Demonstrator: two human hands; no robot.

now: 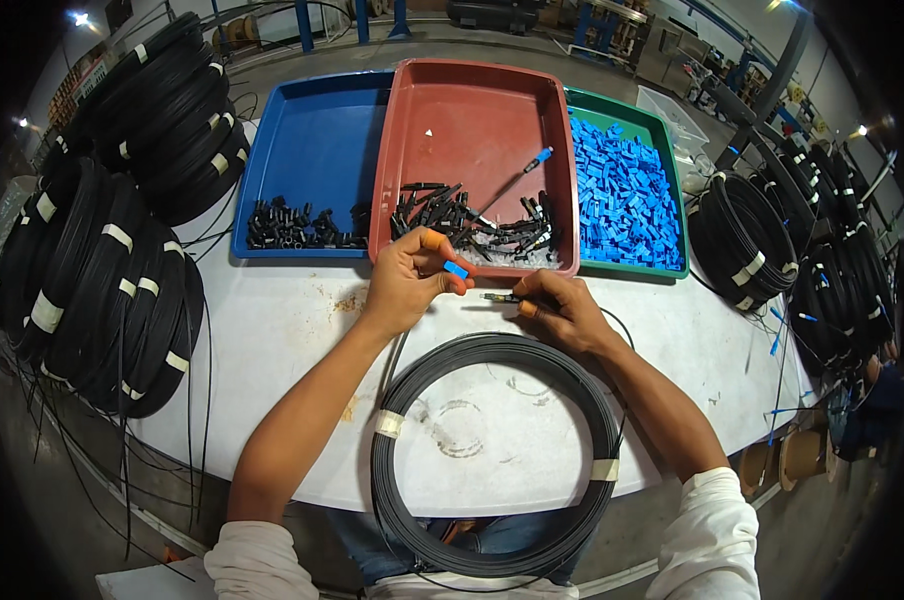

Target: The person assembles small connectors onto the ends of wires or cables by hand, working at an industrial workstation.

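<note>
blue connector piece (456, 270): near the centre of the frame, below the lower edge of the red tray; small, bright blue, tilted.
left hand (412, 275): just left of centre; grip closed on the blue connector piece, pinched between thumb and fingers. orange covers on fingertips.
cable end (500, 298): just right of and below the blue piece, apart from it; dark, slim tip pointing to the left of the frame.
right hand (562, 312): right of centre; grip closed on the cable end, thumb and fingers together, orange covers here too.
cable coil (384, 480): lower centre, black, bound with pale tape bands (390, 424) at left and right; its lower part overhangs the tabletop edge, above the person's lap. a thin cable curves between right hand and coil.
tabletop (292, 340): white, stained, across the middle.
red tray (472, 120): upper centre; dark slender parts (427, 210) along its lower end, one blue-tipped piece (540, 158) sticking up.
blue tray (317, 130): upper left of centre; small black fittings (302, 226) at its lower end.
green tray (678, 200): upper right of centre; heaped with blue pieces (622, 195).
frame sides: stacked black coils (82, 290) at left, more coils (742, 240) at right.
</note>
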